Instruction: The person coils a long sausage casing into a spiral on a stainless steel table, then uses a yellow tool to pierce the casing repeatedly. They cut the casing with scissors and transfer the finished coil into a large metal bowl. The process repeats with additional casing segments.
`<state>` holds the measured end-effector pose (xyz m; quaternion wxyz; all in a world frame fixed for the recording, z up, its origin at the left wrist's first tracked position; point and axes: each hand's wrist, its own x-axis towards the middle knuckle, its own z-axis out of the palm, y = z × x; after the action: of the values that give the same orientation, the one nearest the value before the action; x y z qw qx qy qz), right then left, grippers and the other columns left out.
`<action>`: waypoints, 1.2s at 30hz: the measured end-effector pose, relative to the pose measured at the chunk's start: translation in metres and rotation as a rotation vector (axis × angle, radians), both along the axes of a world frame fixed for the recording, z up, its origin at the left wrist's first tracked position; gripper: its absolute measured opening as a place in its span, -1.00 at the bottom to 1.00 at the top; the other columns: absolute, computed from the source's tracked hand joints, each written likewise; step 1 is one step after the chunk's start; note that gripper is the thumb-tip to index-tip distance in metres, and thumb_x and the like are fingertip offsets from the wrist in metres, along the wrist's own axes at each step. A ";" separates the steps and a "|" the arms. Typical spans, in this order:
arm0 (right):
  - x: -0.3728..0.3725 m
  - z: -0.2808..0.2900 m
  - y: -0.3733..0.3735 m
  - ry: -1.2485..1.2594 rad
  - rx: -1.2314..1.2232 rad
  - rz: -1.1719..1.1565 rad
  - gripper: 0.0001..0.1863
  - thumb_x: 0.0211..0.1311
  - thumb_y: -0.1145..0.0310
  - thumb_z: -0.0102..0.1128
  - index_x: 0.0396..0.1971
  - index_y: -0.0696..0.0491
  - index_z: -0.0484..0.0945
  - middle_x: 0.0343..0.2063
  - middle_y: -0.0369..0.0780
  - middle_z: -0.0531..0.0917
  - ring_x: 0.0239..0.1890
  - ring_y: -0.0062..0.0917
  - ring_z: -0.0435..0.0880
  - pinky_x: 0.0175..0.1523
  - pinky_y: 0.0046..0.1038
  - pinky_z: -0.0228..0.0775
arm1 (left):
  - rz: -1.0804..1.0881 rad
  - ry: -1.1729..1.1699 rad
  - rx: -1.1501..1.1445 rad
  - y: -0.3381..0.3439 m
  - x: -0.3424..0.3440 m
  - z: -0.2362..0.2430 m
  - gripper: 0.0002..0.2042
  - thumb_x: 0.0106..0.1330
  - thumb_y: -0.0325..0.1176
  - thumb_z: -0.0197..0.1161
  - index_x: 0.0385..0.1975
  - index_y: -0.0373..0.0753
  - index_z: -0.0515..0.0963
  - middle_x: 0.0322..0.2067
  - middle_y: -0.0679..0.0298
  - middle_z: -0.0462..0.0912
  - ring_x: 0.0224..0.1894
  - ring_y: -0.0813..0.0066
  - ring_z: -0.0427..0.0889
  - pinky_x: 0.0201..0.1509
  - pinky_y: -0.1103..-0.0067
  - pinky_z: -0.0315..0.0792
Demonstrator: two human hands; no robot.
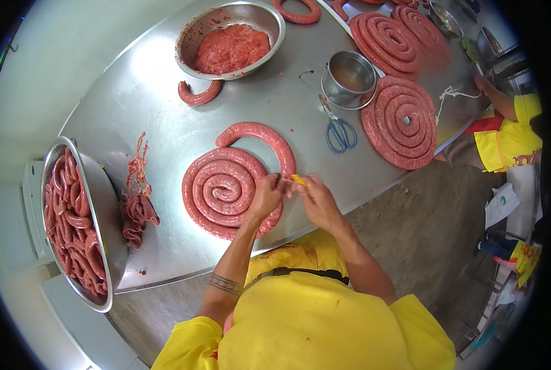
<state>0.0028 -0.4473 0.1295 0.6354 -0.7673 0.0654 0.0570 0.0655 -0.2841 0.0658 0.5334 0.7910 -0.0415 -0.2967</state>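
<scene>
A large pink sausage coil (223, 190) lies flat on the steel table, its outer end (258, 131) swung loose in an arc at the far side. At the near end of that arc my two hands meet over the sausage. My left hand (268, 196) is closed, fingertips pinched against the sausage, with a thin pale string seeming to run from it toward the other hand. In my right hand (317, 198), between thumb and fingers, is a small yellow piece (298, 179); its kind is too small to tell.
Blue-handled scissors (341, 134) and a metal pail (349, 80) stand to the right, beside more sausage coils (391, 126). Behind is a bowl (278, 46) of ground meat with a short sausage (199, 94). A basin (106, 246) of sausages and loose casing (138, 216) are left. A co-worker (509, 132) stands right.
</scene>
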 end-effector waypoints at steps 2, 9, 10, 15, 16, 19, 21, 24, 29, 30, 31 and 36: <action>0.006 0.022 -0.038 0.038 0.015 -0.155 -0.81 0.51 0.33 -0.01 -0.13 0.10 0.53 -0.02 -0.14 0.63 0.07 -0.31 0.60 0.24 -0.32 0.41 | -0.153 -0.300 0.178 -0.012 -0.003 0.000 -0.81 0.46 -0.37 0.09 -0.30 -0.40 0.51 -0.52 -0.13 0.55 -0.51 0.09 0.53 -0.38 0.28 0.39; -0.043 0.013 -0.260 -0.122 0.656 -0.722 -0.92 0.41 0.37 0.06 -0.33 -0.03 0.41 -0.64 -0.39 0.29 -0.62 -0.68 0.21 -0.45 -0.59 0.14 | -0.108 -0.465 0.023 -0.024 -0.009 -0.014 -0.80 0.48 -0.37 0.04 -0.30 -0.37 0.52 -0.44 -0.23 0.60 -0.31 -0.25 0.63 -0.28 0.09 0.45; -0.063 0.001 -0.269 -0.095 0.707 -0.653 -0.92 0.43 0.36 0.06 -0.32 -0.04 0.41 -0.63 -0.40 0.29 -0.63 -0.68 0.20 -0.46 -0.60 0.14 | -0.135 -0.441 0.094 -0.026 -0.007 -0.019 -0.80 0.49 -0.37 0.03 -0.30 -0.36 0.52 -0.46 -0.20 0.61 -0.33 -0.20 0.65 -0.30 0.14 0.46; -0.117 -0.012 -0.199 0.344 0.316 -0.651 -0.89 0.50 0.31 0.00 -0.11 -0.01 0.43 -0.58 -0.40 0.37 -0.61 -0.72 0.31 -0.42 -0.64 0.26 | 0.193 0.349 -0.423 -0.019 0.006 -0.027 -0.79 0.51 -0.42 -0.06 -0.24 -0.42 0.50 -0.15 -0.19 0.60 -0.07 0.08 0.67 -0.23 0.39 0.56; -0.110 -0.010 -0.169 0.644 0.368 -0.460 -0.84 0.50 0.32 -0.01 -0.02 0.00 0.39 -0.53 -0.37 0.44 -0.56 -0.65 0.42 -0.35 -0.56 0.36 | 0.313 0.621 -0.622 -0.017 0.008 -0.024 -0.79 0.52 -0.45 -0.08 -0.21 -0.44 0.49 -0.03 -0.21 0.59 0.02 0.15 0.67 -0.19 0.44 0.58; -0.047 -0.017 -0.096 0.520 -0.054 -0.201 -0.69 0.50 0.35 -0.04 0.17 -0.03 0.27 -0.42 -0.23 0.55 -0.52 -0.48 0.54 -0.34 -0.45 0.42 | 0.196 0.197 -0.288 -0.016 0.001 -0.010 -0.82 0.47 -0.56 -0.10 -0.13 -0.42 0.47 0.18 -0.16 0.50 0.24 0.18 0.55 -0.05 0.52 0.54; 0.003 -0.031 -0.071 0.115 -0.472 -0.199 -0.60 0.47 0.39 -0.02 0.24 -0.02 0.21 -0.31 -0.10 0.63 -0.40 -0.30 0.66 -0.23 -0.35 0.49 | -0.084 -0.550 0.108 -0.016 -0.002 0.001 -0.81 0.35 -0.61 0.01 -0.11 -0.40 0.50 0.19 -0.19 0.45 0.26 -0.03 0.46 0.08 0.36 0.45; 0.045 -0.051 -0.045 -0.038 -0.355 0.299 -0.68 0.44 0.45 0.00 0.14 0.05 0.32 -0.15 0.01 0.65 -0.11 -0.12 0.67 0.02 -0.22 0.45 | -0.082 -0.942 0.341 -0.014 -0.005 0.006 -0.77 0.21 -0.64 0.13 -0.13 -0.34 0.54 0.09 -0.19 0.46 0.08 -0.21 0.47 0.11 0.16 0.36; 0.032 -0.014 -0.040 -0.038 -0.121 0.258 -0.82 0.41 0.50 -0.01 -0.08 0.16 0.52 -0.07 -0.03 0.66 0.08 -0.24 0.62 0.19 -0.24 0.42 | 0.141 0.000 -0.212 -0.016 -0.010 -0.021 -0.90 0.39 -0.49 0.10 -0.17 -0.32 0.48 -0.41 -0.01 0.63 -0.37 0.04 0.60 -0.29 0.38 0.45; 0.028 0.004 -0.051 -0.156 -0.220 0.080 -0.82 0.41 0.47 0.01 -0.08 0.17 0.52 -0.07 -0.07 0.65 0.08 -0.28 0.62 0.20 -0.25 0.42 | 0.031 -0.129 -0.118 -0.020 -0.014 -0.029 -0.89 0.41 -0.47 0.09 -0.16 -0.34 0.48 -0.41 -0.04 0.63 -0.36 0.00 0.61 -0.30 0.34 0.45; 0.024 0.021 -0.064 -0.316 -0.341 -0.015 -0.81 0.41 0.45 0.03 -0.08 0.17 0.52 -0.06 -0.10 0.65 0.08 -0.32 0.61 0.21 -0.27 0.41 | -0.086 -0.274 -0.019 -0.026 -0.016 -0.036 -0.88 0.43 -0.45 0.09 -0.15 -0.35 0.48 -0.40 -0.07 0.63 -0.34 -0.04 0.63 -0.30 0.31 0.46; -0.043 0.062 -0.163 -0.011 0.533 -0.772 -0.80 0.44 0.28 0.09 -0.09 0.05 0.55 -0.41 -0.38 0.52 -0.43 -0.72 0.41 -0.30 -0.62 0.32 | -0.061 -0.494 0.053 -0.049 -0.016 -0.047 -0.83 0.46 -0.33 0.09 -0.27 -0.33 0.46 -0.42 -0.20 0.67 -0.49 -0.07 0.69 -0.52 0.31 0.45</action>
<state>-0.0407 -0.6106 0.1911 0.7855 -0.4970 0.3257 -0.1730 0.0496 -0.3335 0.0192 0.4770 0.8516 -0.1867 -0.1115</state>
